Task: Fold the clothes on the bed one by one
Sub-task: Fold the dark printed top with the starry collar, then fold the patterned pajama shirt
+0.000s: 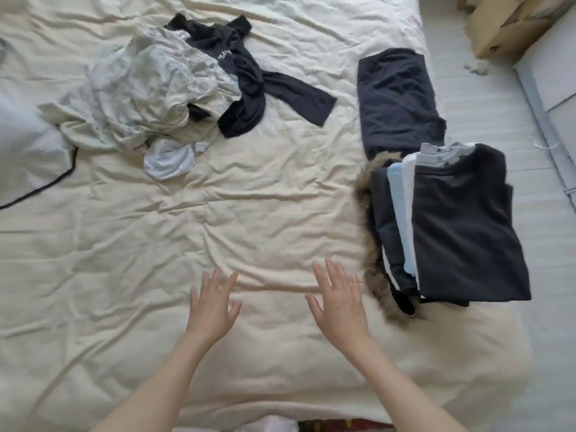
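A heap of unfolded clothes lies at the bed's far left: a pale grey-green garment (146, 88), a black garment (249, 85) with white lettering, and a small white piece (168, 160). On the right side sits a stack of folded clothes (461, 229), a black top uppermost, light blue and white layers and a fur-trimmed dark item below. A folded dark garment (396, 95) lies behind the stack. My left hand (213, 307) and my right hand (338, 300) hover over the cream bedspread (218, 213) near me, fingers spread, holding nothing.
A pillow (21, 145) with dark piping lies at the left edge. Right of the bed runs a pale floor (498, 120), with a cardboard box (511, 23) at the top right and white furniture (558, 73) beside it.
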`<state>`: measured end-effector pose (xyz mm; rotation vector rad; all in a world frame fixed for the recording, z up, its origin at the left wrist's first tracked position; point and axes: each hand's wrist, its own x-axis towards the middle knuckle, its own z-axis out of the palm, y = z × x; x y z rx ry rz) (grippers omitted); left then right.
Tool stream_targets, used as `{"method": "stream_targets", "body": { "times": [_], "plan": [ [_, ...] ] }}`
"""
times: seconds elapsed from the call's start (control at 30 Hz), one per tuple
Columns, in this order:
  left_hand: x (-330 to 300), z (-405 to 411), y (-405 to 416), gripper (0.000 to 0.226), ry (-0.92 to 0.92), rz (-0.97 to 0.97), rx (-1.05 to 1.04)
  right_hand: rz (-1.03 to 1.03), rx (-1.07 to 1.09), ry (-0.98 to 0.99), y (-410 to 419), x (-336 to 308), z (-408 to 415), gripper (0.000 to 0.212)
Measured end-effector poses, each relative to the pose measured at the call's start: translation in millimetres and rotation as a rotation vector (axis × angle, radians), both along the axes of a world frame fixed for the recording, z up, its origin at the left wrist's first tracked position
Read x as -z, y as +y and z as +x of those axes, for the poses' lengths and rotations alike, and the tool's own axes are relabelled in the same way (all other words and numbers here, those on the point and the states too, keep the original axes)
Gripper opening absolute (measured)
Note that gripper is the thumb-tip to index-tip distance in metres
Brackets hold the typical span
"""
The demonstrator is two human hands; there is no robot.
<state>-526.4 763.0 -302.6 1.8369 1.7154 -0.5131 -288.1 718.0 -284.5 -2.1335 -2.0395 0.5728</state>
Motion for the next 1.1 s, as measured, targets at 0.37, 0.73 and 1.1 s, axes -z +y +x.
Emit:
{"method": "stream_targets", "body": {
  "times": [0.37,0.73,1.1],
  "plan": [
    [47,-170,144,0.101,0.034,-0.064,-0.348,0.043,-0.299,-0.186,165,59,-132,0.063],
    [115,-206,214,0.126,0.137,-0.120,-0.386,0.356,-0.509,-0.254,423,69,-234,0.064],
    [119,-210,221,0.129,0.142,-0.137,-0.397,0.310,-0.483,-0.072,456,90,-269,0.012]
  ]
}}
